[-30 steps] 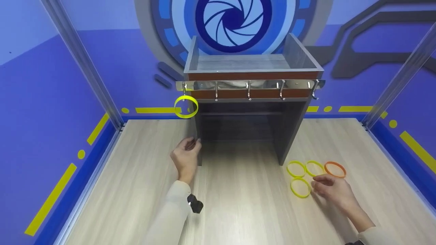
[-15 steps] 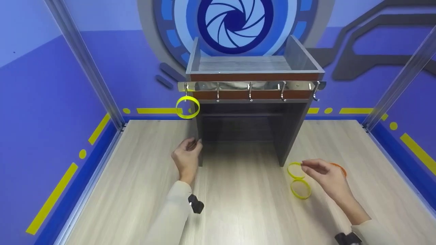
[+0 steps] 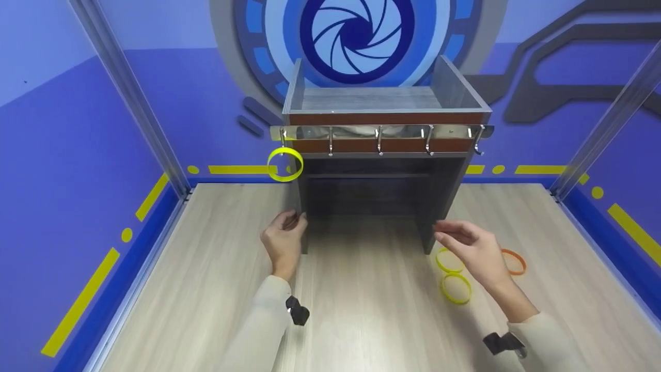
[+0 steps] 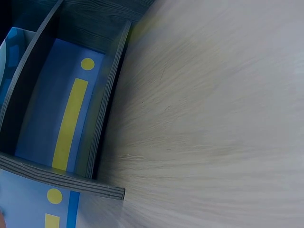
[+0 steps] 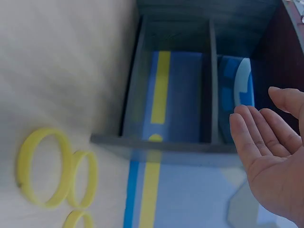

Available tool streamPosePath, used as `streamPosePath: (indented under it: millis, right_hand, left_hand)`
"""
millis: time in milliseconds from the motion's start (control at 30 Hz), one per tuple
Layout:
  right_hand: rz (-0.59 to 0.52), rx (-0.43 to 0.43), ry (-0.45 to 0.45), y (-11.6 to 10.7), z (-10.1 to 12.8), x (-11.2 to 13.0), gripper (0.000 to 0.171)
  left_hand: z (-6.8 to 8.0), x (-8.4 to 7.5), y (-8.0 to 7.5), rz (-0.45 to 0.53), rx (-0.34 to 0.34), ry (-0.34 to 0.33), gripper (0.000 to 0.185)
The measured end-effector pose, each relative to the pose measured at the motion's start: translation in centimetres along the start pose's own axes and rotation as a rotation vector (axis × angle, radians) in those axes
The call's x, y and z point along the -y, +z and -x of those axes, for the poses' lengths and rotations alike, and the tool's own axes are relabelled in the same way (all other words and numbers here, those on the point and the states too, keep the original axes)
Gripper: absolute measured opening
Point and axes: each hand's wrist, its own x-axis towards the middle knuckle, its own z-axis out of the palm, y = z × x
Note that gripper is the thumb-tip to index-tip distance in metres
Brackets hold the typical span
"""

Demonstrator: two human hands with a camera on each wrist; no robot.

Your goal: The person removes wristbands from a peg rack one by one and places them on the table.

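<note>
My left hand [image 3: 283, 237] is beside the front edge of the shelf's left panel, its fingers loosely curled with nothing visible between them. Just a sliver of it enters the left wrist view. In front of the right panel, my right hand [image 3: 472, 250] is raised above the table; the right wrist view shows its fingers extended and the palm bare. Below it lie yellow wristband-like rings [image 3: 456, 288], and an orange ring [image 3: 515, 262] is to its right. One yellow ring is hidden by the hand in the head view. Another yellow ring [image 3: 285, 179] hangs from the leftmost hook.
A grey wooden shelf [image 3: 446, 201] stands at the back, with a metal hook rail [image 3: 356, 132] across its front. Bare table [image 3: 361, 310] spreads before it. Blue patterned walls [image 3: 170, 103] enclose the sides and back.
My right hand has risen away from the rings on the table, moving left and toward the shelf's right panel, without a visible ring. The left hand stays in place.
</note>
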Motion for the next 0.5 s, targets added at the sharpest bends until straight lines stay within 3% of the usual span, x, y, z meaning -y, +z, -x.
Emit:
streamPosePath:
  millis: [267, 500]
  right_hand:
    - [-0.138, 0.024, -0.071, 2.1, -1.5, 2.1, 0.027]
    - [-0.184, 0.04, -0.13, 3.3, -2.5, 3.9, 0.027]
  left_hand:
    - [0.0, 0.2, 0.0, 0.006, 0.01, 0.007, 0.014]
    - [-0.1, 0.2, 0.1, 0.009, 0.002, 0.012, 0.015]
